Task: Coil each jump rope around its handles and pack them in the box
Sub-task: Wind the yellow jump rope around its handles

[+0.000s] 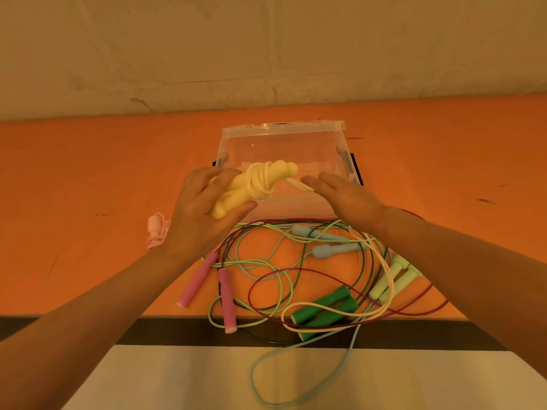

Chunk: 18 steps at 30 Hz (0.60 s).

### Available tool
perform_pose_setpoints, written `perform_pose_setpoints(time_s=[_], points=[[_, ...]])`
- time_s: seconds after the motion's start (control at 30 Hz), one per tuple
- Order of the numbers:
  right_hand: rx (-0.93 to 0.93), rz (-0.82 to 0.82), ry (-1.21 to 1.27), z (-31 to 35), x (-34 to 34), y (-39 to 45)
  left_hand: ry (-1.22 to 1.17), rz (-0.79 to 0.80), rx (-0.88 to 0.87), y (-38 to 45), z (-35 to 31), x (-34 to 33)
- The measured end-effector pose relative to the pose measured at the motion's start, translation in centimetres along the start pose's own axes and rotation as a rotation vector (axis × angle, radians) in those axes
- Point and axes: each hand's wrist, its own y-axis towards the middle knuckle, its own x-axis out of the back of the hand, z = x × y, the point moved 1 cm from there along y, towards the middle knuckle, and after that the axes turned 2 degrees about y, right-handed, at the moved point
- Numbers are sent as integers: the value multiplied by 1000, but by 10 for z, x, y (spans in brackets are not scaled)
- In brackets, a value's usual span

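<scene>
Yellow jump rope (255,184) in left hand (198,214), over clear box (282,143).

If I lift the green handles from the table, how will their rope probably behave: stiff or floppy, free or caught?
The green handles look rigid and would likely lift as firm pieces. Their dark green cord lies in loose curves, so it is probably floppy and would trail. It crosses the red cord and the pale yellow cord, so it may snag and drag them.

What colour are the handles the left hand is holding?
Pale yellow handles, gripped by the left hand; seen in the head view.
</scene>
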Motion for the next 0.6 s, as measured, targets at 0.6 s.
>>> perform_pose_setpoints(time_s=[0.6], points=[[35, 413, -355, 47, -23, 15, -229, -66, 446, 14, -7, -26]])
